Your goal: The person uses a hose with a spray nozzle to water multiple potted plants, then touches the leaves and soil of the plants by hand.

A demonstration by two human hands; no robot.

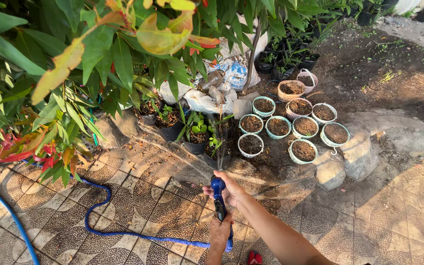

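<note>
A blue hose spray nozzle (218, 192) points away from me toward small potted plants (207, 138). My right hand (232, 189) is closed around the nozzle's head, fingers over its front. My left hand (220, 230) grips the handle lower down, where the blue hose (123, 230) joins it. A fine spray of water fans out from the nozzle over the black pots and the wet ground in front of them.
Several round pots filled with soil (304, 151) stand to the right, beside large flat stones (359, 156). White sacks (224, 83) lie behind the plants. Leafy branches with red and green leaves (50, 83) hang at left. The hose loops across patterned paving (138, 196).
</note>
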